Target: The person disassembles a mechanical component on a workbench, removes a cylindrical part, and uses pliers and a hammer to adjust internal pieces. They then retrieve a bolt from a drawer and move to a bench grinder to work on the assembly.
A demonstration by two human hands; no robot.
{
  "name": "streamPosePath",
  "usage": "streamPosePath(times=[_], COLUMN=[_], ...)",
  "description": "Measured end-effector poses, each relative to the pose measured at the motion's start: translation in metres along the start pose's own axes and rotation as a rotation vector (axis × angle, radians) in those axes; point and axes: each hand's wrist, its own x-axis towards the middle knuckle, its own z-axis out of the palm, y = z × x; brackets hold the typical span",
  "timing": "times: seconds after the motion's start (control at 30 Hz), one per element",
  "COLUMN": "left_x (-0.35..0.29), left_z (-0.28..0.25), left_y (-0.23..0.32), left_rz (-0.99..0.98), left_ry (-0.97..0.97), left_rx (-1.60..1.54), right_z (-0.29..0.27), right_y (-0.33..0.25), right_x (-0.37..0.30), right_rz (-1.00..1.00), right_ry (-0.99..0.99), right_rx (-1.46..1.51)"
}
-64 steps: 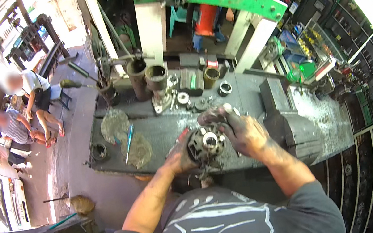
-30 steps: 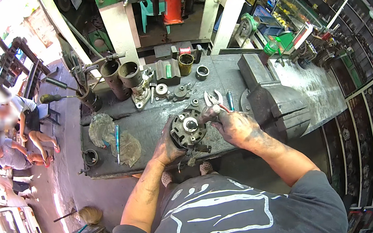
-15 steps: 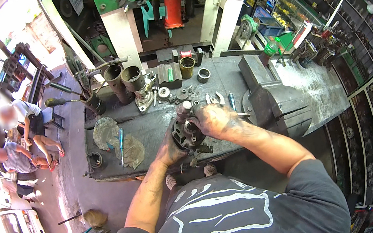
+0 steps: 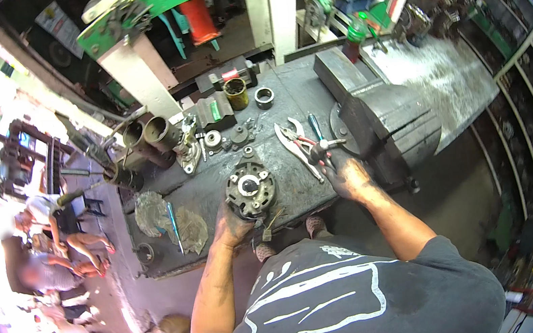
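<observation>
My left hand (image 4: 232, 224) grips the lower left edge of a round, slotted metal alternator (image 4: 250, 188), which rests on the bench with its centre ring facing up. To the right, my right hand (image 4: 350, 180) is closed around what looks like a small hammer (image 4: 320, 153), with a dark head and a shiny end. Its handle is mostly hidden by my fingers. Just beyond it lie large silver pliers (image 4: 294, 136) and a blue-handled screwdriver (image 4: 315, 125). Small round metal parts (image 4: 213, 139) sit behind the alternator.
A heavy bench vise (image 4: 390, 125) stands on the right of the dark workbench (image 4: 180, 182). Metal cylinders (image 4: 160, 135) and a yellowish can (image 4: 236, 94) line the back, before a green-and-white press frame (image 4: 150, 67). A blue pen-like tool (image 4: 173, 227) lies on round discs at left. Two people sit further left.
My right hand has left the alternator and moved right, toward the pliers, with the hammer-like tool. The alternator's face is now uncovered. The whole view has tilted and shifted.
</observation>
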Motion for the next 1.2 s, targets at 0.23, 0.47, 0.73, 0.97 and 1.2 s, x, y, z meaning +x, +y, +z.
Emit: streamPosePath(times=[0.23,0.47,0.73,0.97,1.2], left_x=[-0.005,0.012,0.034,0.038,0.036], left_z=[-0.041,-0.082,-0.02,-0.022,-0.019], left_y=[0.005,0.047,0.102,0.106,0.108], left_rz=[-0.216,-0.293,-0.394,-0.433,-0.402], left_ry=[-0.097,0.135,-0.009,-0.038,-0.014], left_rx=[0.075,-0.445,0.122,0.093,0.082], right_z=[0.062,0.093,0.113,0.139,0.125], right_y=[0.106,0.156,0.18,0.194,0.183], right_x=[-0.017,-0.013,-0.003,0.001,0.027], right_rz=[0.166,-0.029,0.008,-0.149,-0.154], right_ry=[-0.238,-0.357,-0.471,-0.352,-0.41], right_rx=[-0.024,0.171,0.356,0.484,0.449])
